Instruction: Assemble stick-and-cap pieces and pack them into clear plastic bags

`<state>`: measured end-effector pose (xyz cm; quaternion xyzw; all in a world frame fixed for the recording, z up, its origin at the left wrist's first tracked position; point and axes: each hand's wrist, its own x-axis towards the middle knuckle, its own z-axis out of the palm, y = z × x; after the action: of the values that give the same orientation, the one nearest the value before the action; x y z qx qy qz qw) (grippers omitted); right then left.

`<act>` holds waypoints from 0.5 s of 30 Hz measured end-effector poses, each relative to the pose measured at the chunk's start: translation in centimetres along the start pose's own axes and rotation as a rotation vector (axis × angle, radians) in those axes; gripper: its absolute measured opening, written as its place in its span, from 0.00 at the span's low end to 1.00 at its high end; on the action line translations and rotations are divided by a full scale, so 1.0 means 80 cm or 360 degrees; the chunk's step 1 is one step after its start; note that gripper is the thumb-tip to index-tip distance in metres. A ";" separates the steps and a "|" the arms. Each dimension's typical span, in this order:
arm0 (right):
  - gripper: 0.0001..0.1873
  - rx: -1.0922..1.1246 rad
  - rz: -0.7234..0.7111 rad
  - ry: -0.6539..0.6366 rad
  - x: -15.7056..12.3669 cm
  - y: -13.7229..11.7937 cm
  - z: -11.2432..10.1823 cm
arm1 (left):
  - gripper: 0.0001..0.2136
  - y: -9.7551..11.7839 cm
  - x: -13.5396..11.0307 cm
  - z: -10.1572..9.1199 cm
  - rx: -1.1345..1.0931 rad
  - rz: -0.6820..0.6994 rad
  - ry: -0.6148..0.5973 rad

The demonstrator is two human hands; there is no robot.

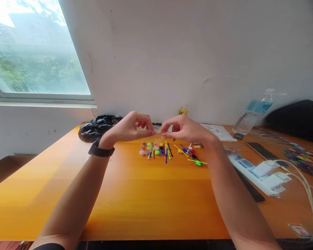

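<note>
Both my hands are raised above the far middle of an orange wooden table. My left hand, with a black watch on the wrist, and my right hand each pinch the top edge of a small clear plastic bag. The bag hangs between them and holds several small coloured discs and sticks. More coloured sticks and discs lie loose on the table just right of the bag, under my right hand.
A crumpled black plastic bag lies at the back left. On the right are a white power strip with plugs and cables, a phone, a water bottle, papers, a black bag and a colourful pile.
</note>
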<state>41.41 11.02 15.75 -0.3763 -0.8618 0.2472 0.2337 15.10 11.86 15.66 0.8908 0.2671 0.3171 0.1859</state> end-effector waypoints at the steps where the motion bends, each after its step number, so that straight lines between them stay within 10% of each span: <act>1: 0.12 0.0006 -0.0015 -0.0014 -0.001 0.000 -0.001 | 0.10 0.001 0.000 0.000 -0.0013 0.0015 0.0006; 5: 0.12 0.0009 -0.0103 0.0001 0.001 0.002 0.000 | 0.11 0.000 -0.001 0.002 -0.0119 0.0084 -0.0033; 11: 0.11 0.0094 -0.0259 0.0241 0.010 0.010 0.003 | 0.51 -0.038 0.002 0.016 -0.0474 -0.0078 -0.0407; 15: 0.12 0.0144 -0.0283 0.0257 0.012 0.014 0.004 | 0.52 -0.065 0.005 0.028 -0.0677 -0.0125 -0.0525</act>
<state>41.24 12.33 15.00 -0.3060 -0.8582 0.2329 0.3401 15.01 15.83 11.61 0.8603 0.1950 0.2092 0.4220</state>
